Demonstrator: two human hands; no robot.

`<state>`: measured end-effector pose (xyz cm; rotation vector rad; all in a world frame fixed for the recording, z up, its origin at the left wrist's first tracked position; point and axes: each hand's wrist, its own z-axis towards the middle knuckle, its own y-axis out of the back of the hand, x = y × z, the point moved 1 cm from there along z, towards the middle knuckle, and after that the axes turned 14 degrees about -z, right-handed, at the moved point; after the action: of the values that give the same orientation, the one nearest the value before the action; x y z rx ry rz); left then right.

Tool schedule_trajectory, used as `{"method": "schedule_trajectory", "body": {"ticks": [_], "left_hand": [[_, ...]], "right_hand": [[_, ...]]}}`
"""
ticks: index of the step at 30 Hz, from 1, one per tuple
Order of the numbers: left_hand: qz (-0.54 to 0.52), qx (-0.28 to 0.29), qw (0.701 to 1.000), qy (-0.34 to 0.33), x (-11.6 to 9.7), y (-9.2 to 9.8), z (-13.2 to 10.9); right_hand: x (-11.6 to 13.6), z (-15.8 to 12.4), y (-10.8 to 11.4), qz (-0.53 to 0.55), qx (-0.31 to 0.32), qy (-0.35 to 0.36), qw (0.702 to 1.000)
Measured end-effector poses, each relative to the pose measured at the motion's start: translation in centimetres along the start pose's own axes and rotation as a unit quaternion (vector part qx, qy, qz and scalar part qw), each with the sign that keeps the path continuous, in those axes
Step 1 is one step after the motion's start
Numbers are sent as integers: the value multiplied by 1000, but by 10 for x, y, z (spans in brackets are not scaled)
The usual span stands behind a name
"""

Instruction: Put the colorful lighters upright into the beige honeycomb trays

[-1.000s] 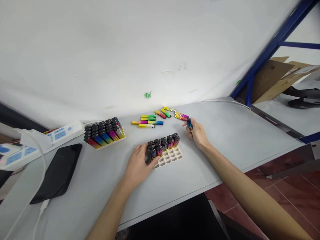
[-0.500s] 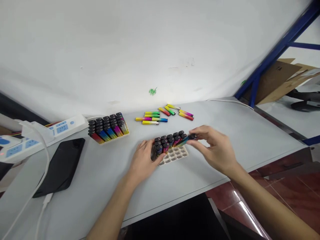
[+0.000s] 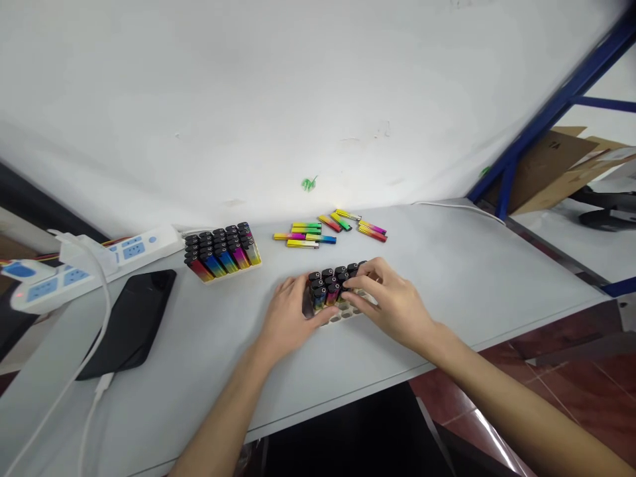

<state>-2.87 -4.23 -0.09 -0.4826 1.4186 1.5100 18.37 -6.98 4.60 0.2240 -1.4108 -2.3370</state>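
A pale tray [image 3: 336,318] with rows of round holes lies before me, partly filled with upright black-capped lighters [image 3: 318,296]. My left hand [image 3: 287,318] is closed around the tray's left end, its thumb along the front edge and its fingers behind. Over the tray, my right hand [image 3: 395,305] pinches a lighter [image 3: 344,293] by its black top, next to a pink lighter in the same row. The right fingers hide the tray's right part and much of that lighter. Whether its lower end sits fully in a hole, I cannot tell.
A second tray [image 3: 233,277] full of upright lighters stands at the left. Several loose colourful lighters [image 3: 303,243] lie near the wall. Further left are a black phone [image 3: 130,321] on a white cable and a power strip [image 3: 132,255]. Cardboard [image 3: 551,165] leans behind a blue frame [image 3: 507,179].
My right hand has moved left and inward, bringing the lighter from the tray's right side, where it was tilted, down among the standing ones. My left hand stays on the tray. The view has shifted slightly.
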Motion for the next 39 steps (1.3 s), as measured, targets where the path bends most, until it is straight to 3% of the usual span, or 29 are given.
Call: {"method": "schedule_trajectory", "body": {"ticks": [2,5,8,12,16,21,25,28,31,35,39], "left_hand": [[-48,-12,999,6,-1,3,0],[-111,-45,993,23,0,7,7],[-132,-85,987,18,3,10,29],[-30,-168,984,-57,14,10,63],[36,-165,981,-98,23,7,74],[53,-123,988,-83,25,5,71],[52,-116,989,-81,25,7,70],[55,-103,991,-68,25,7,70],[44,-113,990,-69,23,7,71],[40,-121,989,-79,23,4,72],[30,-124,990,-59,25,3,71]], "right_hand": [[-12,5,1,21,-39,-22,999],[-50,20,-12,51,-74,-111,990],[-95,37,-41,16,-35,-222,974],[-132,44,-71,-68,17,-280,957],[-139,34,-75,-106,52,-276,954],[-137,28,-68,-68,69,-261,960],[-128,32,-59,70,8,-272,960],[-115,35,-53,262,-56,-308,913],[-102,37,-51,444,-84,-335,827],[-89,38,-53,563,-39,-387,729],[-84,38,-54,619,30,-388,682]]}}
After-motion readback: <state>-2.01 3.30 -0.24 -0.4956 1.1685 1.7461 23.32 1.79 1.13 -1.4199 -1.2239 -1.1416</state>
